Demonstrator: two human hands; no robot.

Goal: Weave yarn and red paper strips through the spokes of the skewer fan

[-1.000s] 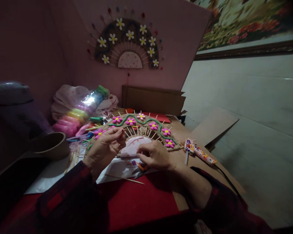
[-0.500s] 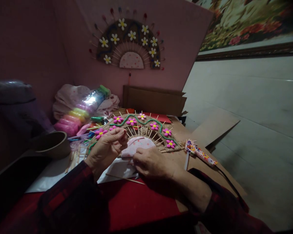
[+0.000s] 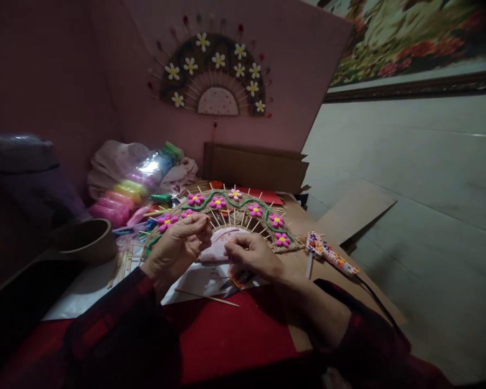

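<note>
My left hand is raised with thumb and fingertips pinched; whatever they hold is too small to make out. Beside it, my right hand is closed too, thumb against the curled fingers, their contents hidden. Behind both hands lies a half-round fan of twine and thin sticks, with pink clay flowers and a wavy green strip. Its inner half-circle of spotted pink cloth is partly covered by my hands. Under my right hand, scissors with orange handles rest on white paper. One thin stick lies in front.
A flower-patterned glue gun with a cord lies at right. Bags of coloured clay and a round bowl stand at left. Cardboard leans at the back, below a finished-looking fan on the wall.
My right hand has lifted off the cloth and shifted slightly right, uncovering the scissors beneath it. My left hand has stayed nearly still.
</note>
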